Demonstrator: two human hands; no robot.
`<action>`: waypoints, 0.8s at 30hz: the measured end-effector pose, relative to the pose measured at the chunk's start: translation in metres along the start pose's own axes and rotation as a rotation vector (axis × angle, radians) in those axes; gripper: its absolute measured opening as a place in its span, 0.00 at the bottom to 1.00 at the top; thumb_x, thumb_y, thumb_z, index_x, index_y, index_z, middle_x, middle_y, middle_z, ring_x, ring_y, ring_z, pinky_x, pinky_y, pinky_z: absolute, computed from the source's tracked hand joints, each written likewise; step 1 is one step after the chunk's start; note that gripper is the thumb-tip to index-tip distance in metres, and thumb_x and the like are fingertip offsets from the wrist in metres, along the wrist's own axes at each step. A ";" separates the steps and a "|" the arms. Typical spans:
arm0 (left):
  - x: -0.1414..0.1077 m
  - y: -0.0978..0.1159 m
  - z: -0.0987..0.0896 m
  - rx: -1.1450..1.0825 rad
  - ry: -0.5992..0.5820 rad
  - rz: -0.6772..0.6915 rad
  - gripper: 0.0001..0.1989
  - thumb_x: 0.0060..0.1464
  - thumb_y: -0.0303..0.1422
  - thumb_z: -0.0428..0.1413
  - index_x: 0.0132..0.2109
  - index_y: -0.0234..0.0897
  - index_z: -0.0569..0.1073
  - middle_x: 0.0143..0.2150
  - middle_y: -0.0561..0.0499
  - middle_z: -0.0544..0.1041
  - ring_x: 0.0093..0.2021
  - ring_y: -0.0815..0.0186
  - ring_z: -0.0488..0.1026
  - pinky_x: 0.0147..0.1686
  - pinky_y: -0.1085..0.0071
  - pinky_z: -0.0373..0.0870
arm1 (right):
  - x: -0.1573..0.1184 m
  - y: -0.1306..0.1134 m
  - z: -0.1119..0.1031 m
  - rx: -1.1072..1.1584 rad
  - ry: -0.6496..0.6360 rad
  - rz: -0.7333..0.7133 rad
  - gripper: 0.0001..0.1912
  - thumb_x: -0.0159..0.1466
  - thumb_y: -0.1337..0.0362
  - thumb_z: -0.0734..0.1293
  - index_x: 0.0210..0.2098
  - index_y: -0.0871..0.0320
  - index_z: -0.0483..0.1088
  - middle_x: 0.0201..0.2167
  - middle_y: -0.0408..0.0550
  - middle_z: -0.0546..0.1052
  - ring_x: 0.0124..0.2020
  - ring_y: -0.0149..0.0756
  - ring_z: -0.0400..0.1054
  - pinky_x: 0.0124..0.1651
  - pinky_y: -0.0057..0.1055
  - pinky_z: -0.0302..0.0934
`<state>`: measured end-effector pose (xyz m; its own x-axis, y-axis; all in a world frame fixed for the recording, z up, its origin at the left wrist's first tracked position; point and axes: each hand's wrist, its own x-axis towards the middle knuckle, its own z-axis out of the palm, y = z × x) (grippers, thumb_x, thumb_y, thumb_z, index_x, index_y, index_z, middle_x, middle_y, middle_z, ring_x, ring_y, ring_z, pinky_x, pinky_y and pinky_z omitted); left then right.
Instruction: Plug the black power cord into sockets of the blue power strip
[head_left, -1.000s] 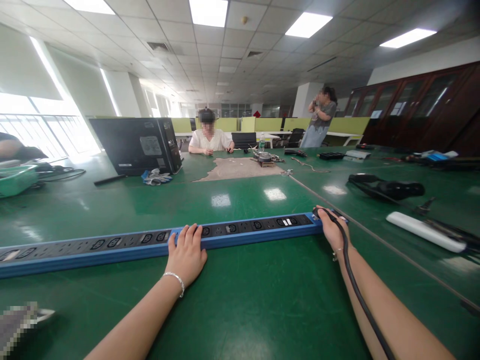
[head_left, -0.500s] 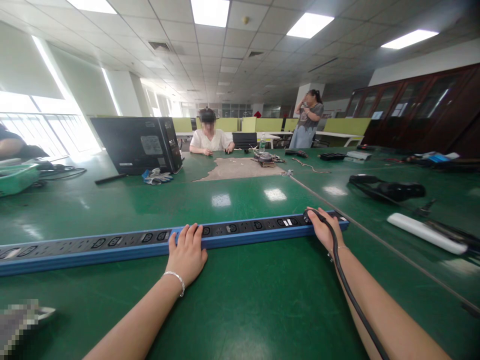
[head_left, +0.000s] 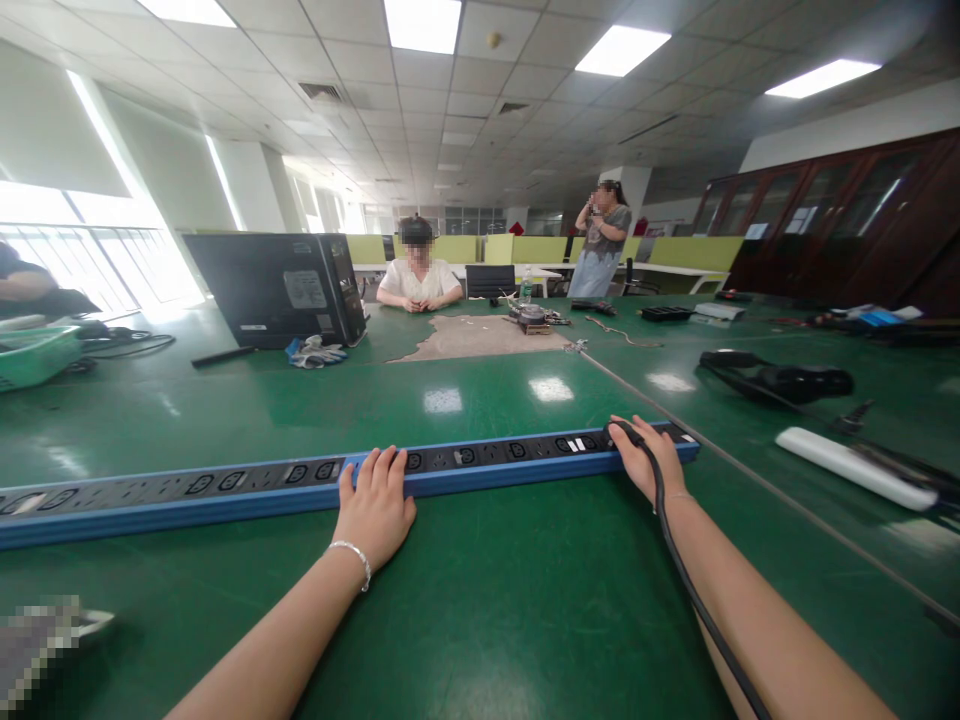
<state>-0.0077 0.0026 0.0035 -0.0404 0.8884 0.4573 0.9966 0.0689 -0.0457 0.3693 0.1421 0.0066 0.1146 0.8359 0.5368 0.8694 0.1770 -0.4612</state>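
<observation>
A long blue power strip (head_left: 517, 472) with a row of black sockets lies across the green table. My left hand (head_left: 377, 505) rests flat over its middle, fingers spread on the top face. Near the strip's right end, my right hand (head_left: 643, 462) is closed around the plug of a black cable (head_left: 686, 565). The plug is at the sockets beside two small white labels; how deep it sits is hidden by my fingers. From there the cable runs down along my right forearm.
On the green table (head_left: 487, 610) stand a black computer case (head_left: 277, 290) and gloves (head_left: 315, 352). A green basket (head_left: 37, 355) is at left. A white bar (head_left: 855, 468) and a black device (head_left: 780, 378) lie right. One person sits opposite; another stands behind; an arm shows far left.
My right hand and the plug have shifted very slightly left, and the cable has swung left. The seated person's hands have come together. The standing person has moved left.
</observation>
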 end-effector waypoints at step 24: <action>0.000 0.000 0.000 0.009 0.009 0.004 0.27 0.51 0.33 0.45 0.59 0.31 0.60 0.60 0.41 0.62 0.61 0.53 0.54 0.59 0.50 0.42 | -0.011 0.001 0.001 -0.181 -0.054 -0.004 0.23 0.63 0.51 0.53 0.53 0.52 0.66 0.55 0.45 0.68 0.60 0.45 0.52 0.60 0.51 0.43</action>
<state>-0.0074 0.0025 0.0035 -0.0358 0.8847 0.4648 0.9961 0.0692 -0.0551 0.3681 0.1334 -0.0005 0.0893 0.8627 0.4978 0.9428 0.0879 -0.3215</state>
